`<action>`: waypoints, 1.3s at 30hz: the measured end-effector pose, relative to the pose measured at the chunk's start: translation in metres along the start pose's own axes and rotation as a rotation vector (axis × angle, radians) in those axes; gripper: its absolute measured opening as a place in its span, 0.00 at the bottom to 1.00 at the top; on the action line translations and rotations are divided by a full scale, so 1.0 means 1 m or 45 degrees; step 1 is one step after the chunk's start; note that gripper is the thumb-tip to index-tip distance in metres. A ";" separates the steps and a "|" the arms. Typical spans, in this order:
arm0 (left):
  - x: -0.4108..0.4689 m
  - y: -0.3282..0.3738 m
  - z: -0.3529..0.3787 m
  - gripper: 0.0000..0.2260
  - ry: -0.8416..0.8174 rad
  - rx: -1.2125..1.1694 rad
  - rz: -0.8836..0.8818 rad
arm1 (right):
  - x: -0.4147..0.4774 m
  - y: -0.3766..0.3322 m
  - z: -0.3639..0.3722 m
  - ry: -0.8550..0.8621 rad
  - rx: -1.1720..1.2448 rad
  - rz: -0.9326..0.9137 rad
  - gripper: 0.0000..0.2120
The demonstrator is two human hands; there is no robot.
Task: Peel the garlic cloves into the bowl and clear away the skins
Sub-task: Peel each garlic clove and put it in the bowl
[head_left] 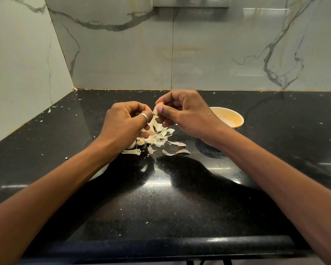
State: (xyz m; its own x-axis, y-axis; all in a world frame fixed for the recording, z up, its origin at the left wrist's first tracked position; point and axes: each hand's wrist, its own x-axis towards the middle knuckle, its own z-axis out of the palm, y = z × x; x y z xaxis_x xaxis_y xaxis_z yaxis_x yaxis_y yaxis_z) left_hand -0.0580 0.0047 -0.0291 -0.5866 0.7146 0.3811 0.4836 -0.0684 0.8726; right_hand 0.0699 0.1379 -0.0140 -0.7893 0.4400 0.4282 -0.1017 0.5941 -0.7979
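1. At the left of the frame the black counter (180,197) meets a marbled wall (27,64). Small pale flecks lie scattered on the counter there.
2. Left of centre, the left hand (125,121), wearing a ring (144,117), is held above the counter. Its grip is closed, with curled fingers pinching a strip of skin (155,124) that trails down from the clove.
3. At the centre, between the two hands and lifted clear of the counter, is the garlic clove (156,110). It is partly bared and skin still clings to it.
4. Just below it, a loose heap of skins (161,137) lies on the counter. A few curled pieces spread toward lower right, and what look like more cloves (139,142) are tucked under the left wrist.
5. Right of centre, the right hand (185,111) has its grip closed on the clove, which is pinched between thumb and forefinger.
6. Further right, partly behind the right wrist, stands the bowl (230,109). Its visible inside shows no cloves, though part of it is hidden.
7. The step in hand looks like stripping this clove, so the task seems to be in its early or middle part.
8. The next move likely calls for pulling the strip fully away while the right grip stays firm. The bare clove then goes rightward into the bowl. The thin, clingy skins will need gathering afterwards.
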 end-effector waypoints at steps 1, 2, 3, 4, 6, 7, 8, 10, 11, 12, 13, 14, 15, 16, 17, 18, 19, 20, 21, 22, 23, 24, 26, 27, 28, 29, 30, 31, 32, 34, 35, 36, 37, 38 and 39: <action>0.000 -0.001 0.000 0.05 0.006 0.003 0.001 | 0.000 -0.001 0.000 -0.005 0.006 0.004 0.04; 0.001 -0.001 0.000 0.05 0.012 0.002 0.004 | 0.000 -0.001 0.000 -0.009 0.015 0.012 0.03; 0.001 -0.001 0.000 0.05 0.019 -0.002 0.005 | 0.000 -0.001 -0.001 -0.014 0.026 0.021 0.03; 0.001 -0.001 0.000 0.05 0.029 -0.007 0.006 | -0.001 -0.002 -0.001 -0.020 0.036 0.031 0.04; 0.002 -0.001 -0.001 0.05 0.070 -0.008 -0.001 | -0.001 -0.004 -0.003 -0.039 0.053 0.048 0.04; 0.003 -0.001 -0.002 0.05 0.101 -0.010 -0.008 | -0.002 -0.005 -0.003 -0.049 0.066 0.056 0.05; 0.004 -0.001 -0.005 0.05 0.135 -0.017 -0.016 | -0.003 -0.006 -0.004 -0.056 0.084 0.065 0.05; 0.006 -0.001 -0.010 0.05 0.190 -0.046 -0.028 | -0.003 -0.009 -0.006 -0.063 0.131 0.084 0.06; 0.007 0.000 -0.012 0.05 0.199 -0.065 -0.033 | -0.003 -0.010 -0.007 -0.062 0.146 0.089 0.06; 0.007 0.000 -0.012 0.05 0.189 -0.078 -0.035 | -0.003 -0.010 -0.007 -0.058 0.150 0.090 0.06; 0.006 0.001 -0.011 0.05 0.160 -0.083 -0.031 | -0.002 -0.010 -0.008 -0.052 0.148 0.089 0.06; 0.004 0.003 -0.009 0.05 0.113 -0.079 -0.023 | -0.002 -0.010 -0.009 -0.041 0.142 0.089 0.06; 0.002 0.005 -0.007 0.05 0.055 -0.076 -0.016 | -0.002 -0.010 -0.010 -0.027 0.134 0.087 0.05; 0.000 0.007 -0.005 0.04 -0.004 -0.076 -0.013 | -0.001 -0.010 -0.011 -0.010 0.123 0.082 0.05; -0.002 0.008 -0.003 0.04 -0.062 -0.074 -0.014 | -0.001 -0.010 -0.012 0.008 0.115 0.078 0.05; -0.003 0.009 -0.002 0.04 -0.115 -0.061 -0.013 | 0.000 -0.011 -0.014 0.028 0.113 0.076 0.04; -0.004 0.010 -0.002 0.05 -0.162 -0.037 -0.007 | 0.000 -0.012 -0.015 0.048 0.121 0.076 0.03; -0.005 0.010 -0.001 0.06 -0.202 -0.007 0.005 | 0.001 -0.012 -0.016 0.065 0.133 0.078 0.03; -0.005 0.010 -0.001 0.07 -0.232 0.022 0.023 | 0.001 -0.012 -0.017 0.079 0.141 0.080 0.02; -0.006 0.010 0.000 0.08 -0.251 0.044 0.043 | 0.002 -0.012 -0.017 0.090 0.141 0.081 0.02; -0.006 0.009 0.000 0.07 -0.259 0.057 0.064 | 0.002 -0.012 -0.018 0.095 0.135 0.079 0.02; -0.006 0.009 0.001 0.05 -0.259 0.065 0.087 | 0.002 -0.011 -0.018 0.096 0.122 0.075 0.02; -0.006 0.008 0.002 0.03 -0.247 0.079 0.129 | 0.001 -0.011 -0.018 0.092 0.088 0.065 0.02; -0.006 0.008 0.003 0.04 -0.235 0.082 0.140 | 0.001 -0.011 -0.018 0.090 0.081 0.064 0.03; -0.006 0.007 0.003 0.05 -0.221 0.078 0.144 | 0.001 -0.011 -0.018 0.088 0.078 0.065 0.04; -0.005 0.007 0.003 0.06 -0.206 0.069 0.147 | 0.001 -0.011 -0.018 0.086 0.080 0.065 0.04; -0.005 0.007 0.003 0.06 -0.191 0.057 0.152 | 0.001 -0.012 -0.018 0.083 0.087 0.066 0.04; -0.005 0.007 0.002 0.05 -0.177 0.048 0.156 | 0.001 -0.012 -0.018 0.079 0.100 0.070 0.05; -0.005 0.007 0.002 0.05 -0.163 0.042 0.157 | 0.001 -0.012 -0.018 0.072 0.118 0.076 0.05; -0.004 0.006 0.002 0.05 -0.138 0.037 0.158 | 0.000 -0.013 -0.018 0.055 0.151 0.087 0.06; -0.004 0.005 0.001 0.05 -0.126 0.038 0.158 | -0.001 -0.014 -0.017 0.043 0.164 0.090 0.06; -0.003 0.005 0.001 0.05 -0.111 0.038 0.155 | -0.001 -0.014 -0.017 0.032 0.173 0.092 0.06; -0.003 0.004 0.001 0.05 -0.094 0.037 0.151 | -0.002 -0.014 -0.016 0.020 0.176 0.090 0.06; -0.002 0.004 0.000 0.06 -0.079 0.034 0.147 | -0.002 -0.014 -0.015 0.011 0.172 0.085 0.06; -0.002 0.004 0.000 0.06 -0.069 0.032 0.144 | -0.002 -0.014 -0.015 0.004 0.165 0.080 0.06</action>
State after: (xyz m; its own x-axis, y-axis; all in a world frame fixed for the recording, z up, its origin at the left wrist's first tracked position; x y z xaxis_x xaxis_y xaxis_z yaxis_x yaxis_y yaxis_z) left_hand -0.0549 0.0028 -0.0261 -0.4917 0.7397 0.4593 0.5614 -0.1339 0.8166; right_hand 0.0813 0.1389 0.0024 -0.7946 0.4761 0.3766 -0.1296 0.4730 -0.8715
